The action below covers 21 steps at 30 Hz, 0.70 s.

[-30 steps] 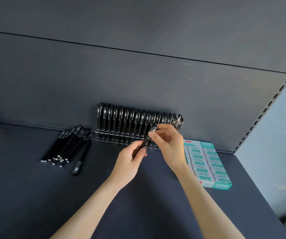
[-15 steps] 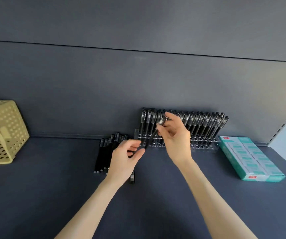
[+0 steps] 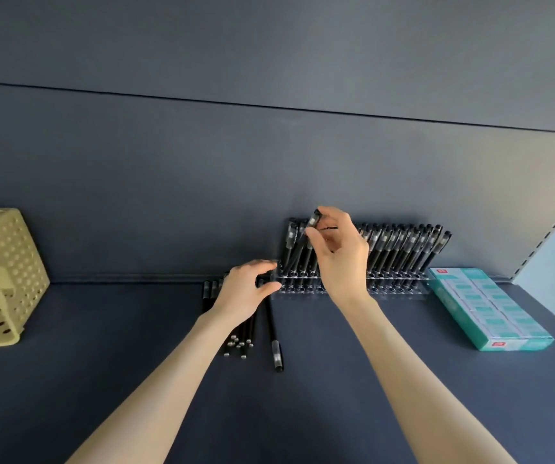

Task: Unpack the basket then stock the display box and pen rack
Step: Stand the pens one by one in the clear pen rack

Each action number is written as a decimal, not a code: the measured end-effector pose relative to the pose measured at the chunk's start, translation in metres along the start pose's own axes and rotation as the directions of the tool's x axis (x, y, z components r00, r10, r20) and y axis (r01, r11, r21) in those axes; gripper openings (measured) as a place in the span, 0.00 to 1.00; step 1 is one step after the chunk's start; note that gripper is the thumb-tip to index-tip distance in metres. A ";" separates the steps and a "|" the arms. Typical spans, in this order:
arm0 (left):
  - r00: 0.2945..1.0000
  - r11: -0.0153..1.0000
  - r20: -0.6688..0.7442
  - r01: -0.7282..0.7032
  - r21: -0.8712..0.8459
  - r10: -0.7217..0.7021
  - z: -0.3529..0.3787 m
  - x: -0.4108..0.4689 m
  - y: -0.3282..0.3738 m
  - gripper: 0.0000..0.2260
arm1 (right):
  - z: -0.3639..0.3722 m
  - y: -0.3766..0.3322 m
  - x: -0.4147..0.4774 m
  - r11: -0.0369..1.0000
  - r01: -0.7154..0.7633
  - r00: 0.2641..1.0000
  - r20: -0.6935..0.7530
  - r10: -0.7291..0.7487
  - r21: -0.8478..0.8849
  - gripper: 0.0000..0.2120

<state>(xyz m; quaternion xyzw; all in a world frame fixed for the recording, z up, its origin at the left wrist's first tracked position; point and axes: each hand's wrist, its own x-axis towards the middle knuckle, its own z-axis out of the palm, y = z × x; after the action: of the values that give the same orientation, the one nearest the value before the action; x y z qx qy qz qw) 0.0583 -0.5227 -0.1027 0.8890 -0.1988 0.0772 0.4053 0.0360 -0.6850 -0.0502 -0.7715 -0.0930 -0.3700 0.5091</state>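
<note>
- Dark shelf [image 3: 135, 380], dark back panel.
- Pen rack [image 3: 396, 286] against the panel, mostly filled.
- Right hand [image 3: 339, 259] pinches black pen [image 3: 314, 219] by its cap, over the rack's left end.
- Left hand [image 3: 242, 293] curled at the rack's left end; can't tell what it holds.
- Loose pens [image 3: 241, 343] just left of the rack.

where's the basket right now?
Head view, far left: the yellow basket sits on the dark shelf, against the frame edge and well left of the loose pens.
</note>
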 end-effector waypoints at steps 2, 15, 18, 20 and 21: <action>1.000 1.000 -0.018 -0.006 -0.005 0.005 0.002 0.002 -0.004 0.17 | 0.003 0.003 -0.001 1.000 0.004 1.000 0.012 -0.004 -0.007 0.13; 0.994 0.999 -0.108 -0.028 -0.030 0.025 0.010 0.000 -0.008 0.14 | 0.014 0.012 -0.004 0.984 0.027 0.990 0.138 -0.003 -0.174 0.12; 0.994 1.000 -0.105 -0.021 -0.015 0.019 0.009 0.000 -0.007 0.14 | 0.014 0.011 -0.002 0.980 0.010 0.987 0.159 0.022 -0.196 0.11; 0.995 1.000 -0.101 -0.010 -0.012 0.009 0.008 0.000 -0.007 0.14 | 0.015 0.010 -0.002 0.980 0.005 0.986 0.164 0.029 -0.201 0.12; 0.995 1.000 -0.098 -0.006 -0.008 0.005 0.008 0.000 -0.007 0.14 | 0.015 0.009 -0.003 0.980 0.008 0.986 0.166 0.026 -0.201 0.12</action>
<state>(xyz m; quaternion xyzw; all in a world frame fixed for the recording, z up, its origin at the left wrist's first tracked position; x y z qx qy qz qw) 0.0610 -0.5246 -0.1122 0.8818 -0.1816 0.1210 0.4180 0.0463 -0.6758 -0.0620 -0.8478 -0.0941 -0.3090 0.4207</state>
